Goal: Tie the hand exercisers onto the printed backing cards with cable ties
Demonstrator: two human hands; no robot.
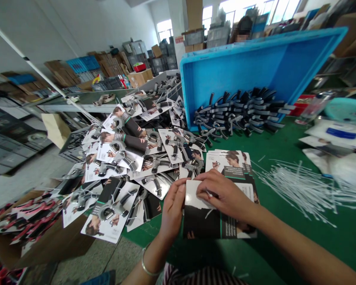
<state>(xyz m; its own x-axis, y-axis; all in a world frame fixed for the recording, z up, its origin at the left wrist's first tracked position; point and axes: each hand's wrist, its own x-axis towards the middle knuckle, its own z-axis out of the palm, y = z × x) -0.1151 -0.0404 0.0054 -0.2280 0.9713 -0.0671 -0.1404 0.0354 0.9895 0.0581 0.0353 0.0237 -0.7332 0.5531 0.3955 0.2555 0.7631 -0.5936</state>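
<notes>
A printed backing card lies in front of me on the green table, over a stack of similar cards. My left hand grips the card's left edge, fingers straight along it. Over the card's upper part, my right hand is closed in a pinch on a thin white cable tie. The tie's short end sticks out below my fingers; the rest of it is mostly hidden. To the left is a heap of hand grips mounted on cards. Loose white cable ties are spread on the right.
A tilted blue crate behind the cards has loose grey and black hand grips spilling from it. White plastic bags lie at right. A cardboard box of pink-and-black pieces stands low left. Another person is behind the crate.
</notes>
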